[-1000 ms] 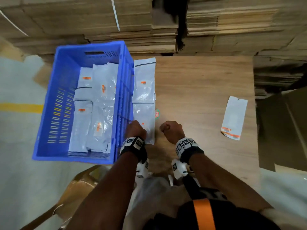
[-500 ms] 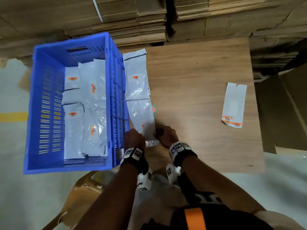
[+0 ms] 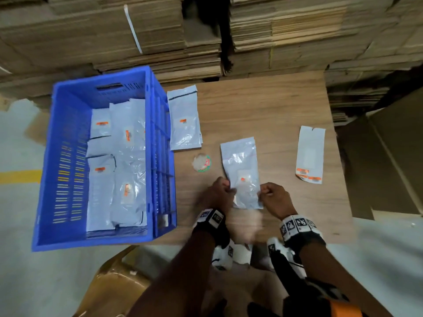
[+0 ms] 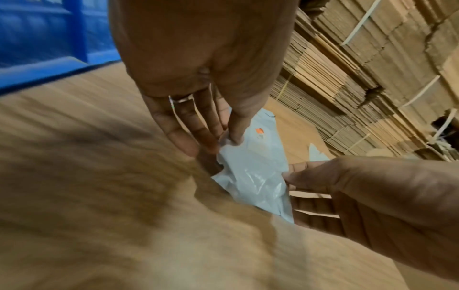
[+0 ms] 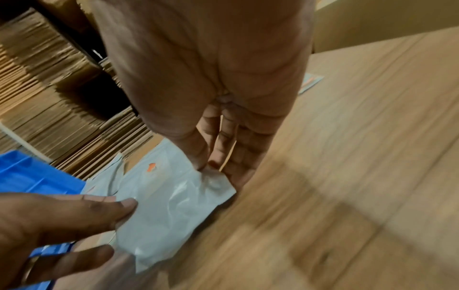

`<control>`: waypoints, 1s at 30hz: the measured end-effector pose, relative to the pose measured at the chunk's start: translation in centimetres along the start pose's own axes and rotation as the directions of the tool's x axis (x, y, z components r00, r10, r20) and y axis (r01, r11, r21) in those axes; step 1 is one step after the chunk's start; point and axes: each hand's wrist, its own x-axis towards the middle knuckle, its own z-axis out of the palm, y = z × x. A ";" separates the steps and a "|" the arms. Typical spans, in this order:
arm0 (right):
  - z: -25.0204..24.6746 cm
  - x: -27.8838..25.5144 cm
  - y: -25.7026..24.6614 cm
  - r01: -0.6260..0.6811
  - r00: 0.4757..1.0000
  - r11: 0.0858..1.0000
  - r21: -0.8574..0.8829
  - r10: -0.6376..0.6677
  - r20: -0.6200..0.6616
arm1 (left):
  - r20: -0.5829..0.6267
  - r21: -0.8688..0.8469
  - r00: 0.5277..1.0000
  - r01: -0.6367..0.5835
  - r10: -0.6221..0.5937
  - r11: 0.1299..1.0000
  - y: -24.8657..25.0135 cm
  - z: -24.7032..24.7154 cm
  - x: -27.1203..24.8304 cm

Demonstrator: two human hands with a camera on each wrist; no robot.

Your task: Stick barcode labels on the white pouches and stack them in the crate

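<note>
A white pouch (image 3: pixel 241 170) with a small orange label lies on the wooden table (image 3: pixel 263 110) in front of me. My left hand (image 3: pixel 219 193) pinches its near left edge and my right hand (image 3: pixel 273 197) pinches its near right edge. The left wrist view shows thumb and fingers of the left hand (image 4: pixel 223 140) closed on the pouch (image 4: pixel 255 176). In the right wrist view the right hand (image 5: pixel 206 166) pinches the pouch (image 5: pixel 171 198) corner. The blue crate (image 3: pixel 68 124) at the left holds several labelled pouches. Another pouch stack (image 3: pixel 184 122) lies beside the crate.
A label backing sheet (image 3: pixel 310 154) with orange stickers lies at the table's right. A small round green-rimmed sticker (image 3: pixel 201 163) sits between the crate and the held pouch. Stacks of flat cardboard (image 3: pixel 206 30) rise behind the table. A cardboard box (image 3: pixel 393 156) stands at the right.
Both hands took hold of the near pouch beside the crate and pulled it to the right, to the middle of the table. The round sticker under it is now uncovered.
</note>
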 end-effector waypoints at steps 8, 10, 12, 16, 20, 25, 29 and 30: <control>-5.3 4.0 2.1 0.136 0.944 0.975 0.175 -0.074 -0.322 | -0.097 -0.154 0.992 -0.091 0.077 0.984 7.6 4.2 4.5; -5.9 5.2 2.2 0.151 0.950 0.979 0.138 -0.106 -0.292 | -0.136 -0.161 0.988 -0.094 0.072 0.982 7.9 4.7 5.5; -5.9 6.2 2.5 0.154 0.960 0.979 0.135 -0.116 -0.255 | -0.171 -0.141 0.984 -0.077 0.052 0.987 7.8 5.4 6.0; -5.5 7.4 2.7 0.152 0.973 0.986 0.070 -0.137 -0.186 | -0.223 -0.103 0.975 -0.012 -0.011 0.995 6.8 6.6 6.4; -5.5 7.5 2.6 0.186 0.963 0.983 -0.004 -0.183 -0.197 | -0.266 -0.144 0.964 -0.028 -0.011 0.989 6.6 6.9 6.2; -5.5 7.5 1.9 0.309 0.917 0.951 0.030 -0.290 -0.275 | -0.359 -0.151 0.924 -0.196 0.131 0.969 7.2 6.6 7.7; -4.8 7.9 0.7 0.419 0.875 0.907 0.044 -0.391 -0.286 | -0.294 -0.160 0.926 -0.293 0.238 0.943 8.2 5.2 10.2; -4.5 8.1 0.6 0.429 0.870 0.902 0.042 -0.401 -0.286 | -0.263 -0.179 0.932 -0.301 0.249 0.937 8.5 5.0 10.9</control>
